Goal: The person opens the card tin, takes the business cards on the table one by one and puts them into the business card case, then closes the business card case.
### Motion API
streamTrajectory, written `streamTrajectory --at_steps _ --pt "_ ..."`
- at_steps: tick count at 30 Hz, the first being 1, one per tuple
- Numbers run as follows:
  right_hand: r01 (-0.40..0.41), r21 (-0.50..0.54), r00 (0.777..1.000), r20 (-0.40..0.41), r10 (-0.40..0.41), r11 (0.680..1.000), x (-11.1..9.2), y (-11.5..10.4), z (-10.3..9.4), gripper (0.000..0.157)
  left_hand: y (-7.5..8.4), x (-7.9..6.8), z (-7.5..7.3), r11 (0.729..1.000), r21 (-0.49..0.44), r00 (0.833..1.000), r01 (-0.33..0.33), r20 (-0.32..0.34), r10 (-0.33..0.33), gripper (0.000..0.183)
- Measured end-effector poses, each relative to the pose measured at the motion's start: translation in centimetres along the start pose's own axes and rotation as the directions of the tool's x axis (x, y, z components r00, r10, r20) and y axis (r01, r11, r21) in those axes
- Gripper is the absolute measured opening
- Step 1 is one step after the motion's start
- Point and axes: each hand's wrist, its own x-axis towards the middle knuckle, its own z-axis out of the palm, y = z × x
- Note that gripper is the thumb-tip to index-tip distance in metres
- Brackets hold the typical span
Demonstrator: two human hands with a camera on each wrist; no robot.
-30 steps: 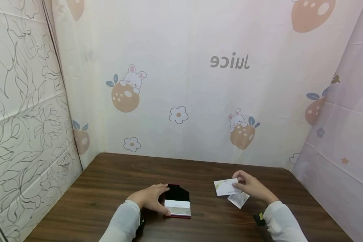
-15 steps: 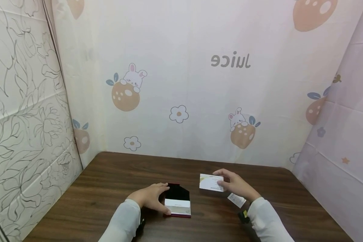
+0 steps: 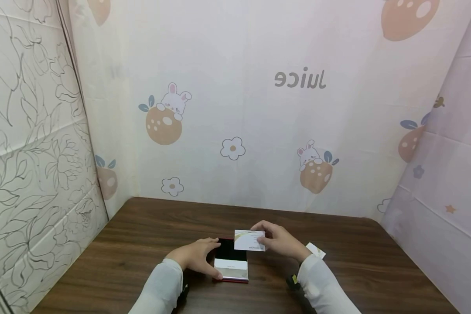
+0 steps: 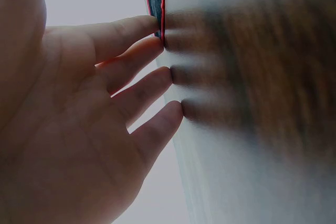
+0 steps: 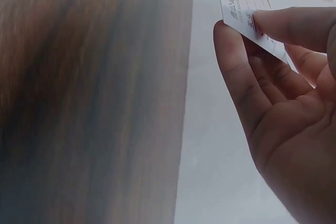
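A card case (image 3: 225, 250) with a black lining and red edges lies open on the table. White cards and a silvery strip (image 3: 230, 274) show in its near half. My left hand (image 3: 198, 258) rests along the case's left side, thumb at the near corner and index finger by the far flap. In the left wrist view, its fingers (image 4: 149, 85) are nearly straight, the index touching the red edge. Between thumb and fingers, my right hand (image 3: 283, 242) pinches a white business card (image 3: 244, 241) with a gold curve and print. This card overlaps the case's far right part.
Another white card (image 3: 316, 250) lies on the brown wooden table (image 3: 161, 222), partly behind the right sleeve (image 3: 319, 279). Patterned cloth (image 3: 239, 109) hangs behind the table and at both sides.
My right hand has lifted the business card off the other card and carried it left to the case. The left hand and the case stay where they were.
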Motion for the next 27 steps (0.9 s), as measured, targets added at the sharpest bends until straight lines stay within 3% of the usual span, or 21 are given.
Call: streamTrajectory --at_steps 12,18,27 --pt "0.056 0.001 0.996 0.062 -0.056 0.998 1.2 -1.3 2.8 0.023 0.0 0.1 -0.1 1.000 0.010 1.000 0.017 0.000 -0.017 0.097" --pt "0.111 -0.054 0.992 0.074 -0.106 0.992 1.7 -1.9 4.2 0.023 0.1 0.1 -0.1 0.999 0.025 1.000 0.027 0.000 -0.027 0.102" --pt "0.118 -0.113 0.989 0.101 -0.107 0.987 1.8 -1.9 5.0 0.023 0.3 0.2 -0.1 0.998 0.044 0.999 0.033 -0.005 -0.033 0.104"
